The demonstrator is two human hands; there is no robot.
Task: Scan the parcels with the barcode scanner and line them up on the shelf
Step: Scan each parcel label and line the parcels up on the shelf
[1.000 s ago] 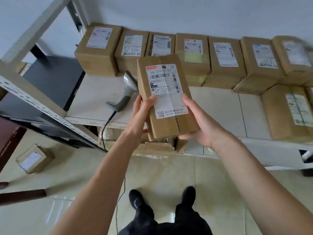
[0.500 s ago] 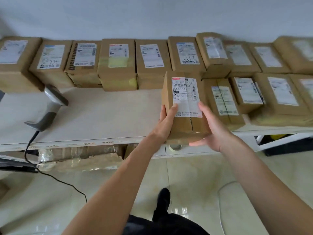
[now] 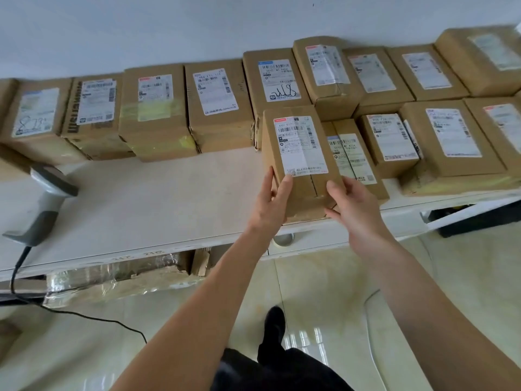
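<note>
Parcel (image 3: 303,162) base hidden behind both hands; left hand (image 3: 270,204) and right hand (image 3: 352,206) grasp it at shelf (image 3: 158,204) front edge, label text unreadable.

**What you cannot read from here**

Your left hand (image 3: 269,206) and right hand (image 3: 353,208) cover the near lower corners of the held parcel (image 3: 303,165), so its base stays unseen. The flat parcel (image 3: 356,162) just behind it is half hidden. The scanner (image 3: 46,204) is blurred, its cable (image 3: 84,314) passing off the left edge. Label print on the far-right parcel (image 3: 485,56) is too smeared to read.
</note>
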